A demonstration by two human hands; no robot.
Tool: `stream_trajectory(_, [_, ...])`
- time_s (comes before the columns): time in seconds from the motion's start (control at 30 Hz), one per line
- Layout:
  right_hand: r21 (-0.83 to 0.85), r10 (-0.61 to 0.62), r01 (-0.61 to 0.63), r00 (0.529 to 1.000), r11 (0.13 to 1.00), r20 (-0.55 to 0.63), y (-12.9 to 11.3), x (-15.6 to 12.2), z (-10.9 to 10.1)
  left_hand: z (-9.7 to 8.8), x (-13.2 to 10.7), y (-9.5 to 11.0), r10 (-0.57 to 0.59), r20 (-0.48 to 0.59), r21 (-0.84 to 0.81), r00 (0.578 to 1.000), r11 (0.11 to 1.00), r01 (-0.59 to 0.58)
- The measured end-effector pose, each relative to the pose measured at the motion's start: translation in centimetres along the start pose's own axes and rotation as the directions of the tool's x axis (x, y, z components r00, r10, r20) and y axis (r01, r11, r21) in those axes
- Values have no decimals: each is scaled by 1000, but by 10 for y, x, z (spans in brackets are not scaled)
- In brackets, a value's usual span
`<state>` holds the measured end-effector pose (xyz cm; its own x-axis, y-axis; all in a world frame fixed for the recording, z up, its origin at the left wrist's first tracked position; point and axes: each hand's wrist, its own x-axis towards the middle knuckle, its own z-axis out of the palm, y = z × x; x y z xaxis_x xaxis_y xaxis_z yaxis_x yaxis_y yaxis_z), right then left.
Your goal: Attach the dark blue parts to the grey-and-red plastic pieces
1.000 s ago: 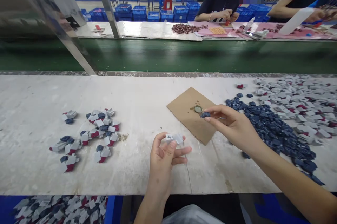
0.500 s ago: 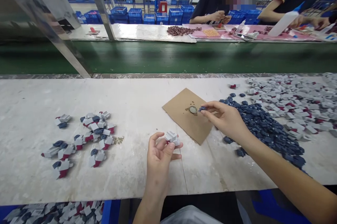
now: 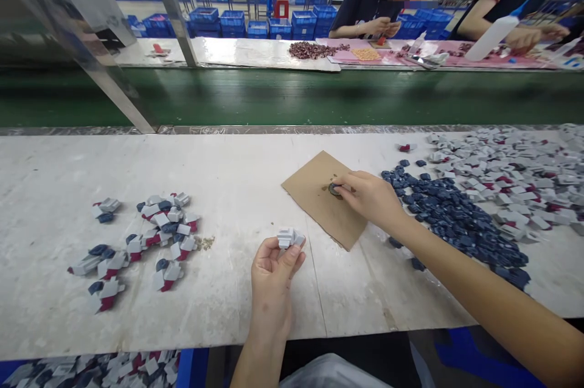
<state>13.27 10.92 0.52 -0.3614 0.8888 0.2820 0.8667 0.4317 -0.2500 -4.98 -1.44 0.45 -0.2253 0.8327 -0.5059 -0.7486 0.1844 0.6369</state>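
Observation:
My left hand (image 3: 275,263) is closed on a small grey plastic piece (image 3: 290,238), held up over the table between thumb and fingers. My right hand (image 3: 365,193) pinches a small dark blue piece (image 3: 336,185) and brings it down onto the small round dish (image 3: 333,191), which it partly covers. Under the dish lies a brown cardboard square (image 3: 314,184) with dark wet-looking spots around the dish. Right beside my right forearm spreads a heap of dark blue pieces (image 3: 451,218).
Grey and dark red pieces (image 3: 511,181) are heaped at the far right. Joined grey, red and blue pieces (image 3: 164,218) lie at left. A blue bin (image 3: 191,367) sits below the front edge. Beyond the green belt (image 3: 274,96), two people work at another table.
My right hand has moved left with the blue piece, from beside the round dish onto it. My left hand has shifted slightly left and turned the grey piece.

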Motion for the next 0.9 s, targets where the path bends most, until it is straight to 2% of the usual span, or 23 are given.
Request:
stream_trajectory(0.1, [206, 149, -136, 988, 969, -47, -14, -5, -17, 5, -5, 1, 9, 19, 47, 1000, 999, -10])
stream_trajectory(0.17, [399, 244, -213, 969, 892, -28, -29, -13, -32, 9, -8, 0, 40, 35, 86, 999, 995, -42])
stream_trajectory(0.23, [518, 259, -225, 966, 825, 7, -47, -23, -48, 13, -11, -1, 80, 50, 111, 996, 990, -85])
stream_trajectory(0.3, [558, 216, -180, 976, 810, 3, -62, -32, -60, 16, -15, -2, 113, 63, 137, 992, 983, -121])
stream_trajectory(0.37, [549, 139, -90, 989, 831, -49, -74, -39, -69, 19, -18, -2, 128, 72, 161, 989, 977, -138])
stream_trajectory(0.53, [493, -76, 163, 979, 855, -191, -86, -45, -74, 22, -25, 0, 131, 96, 173, 987, 974, -146])
stream_trajectory(0.7, [469, -137, 233, 964, 852, -230, -88, -44, -72, 23, -28, 1, 156, 103, 179, 982, 969, -172])
stream_trajectory(0.9, [466, -204, 280, 957, 839, -208, -90, -48, -66, 22, -30, 1, 208, 111, 209, 972, 951, -227])
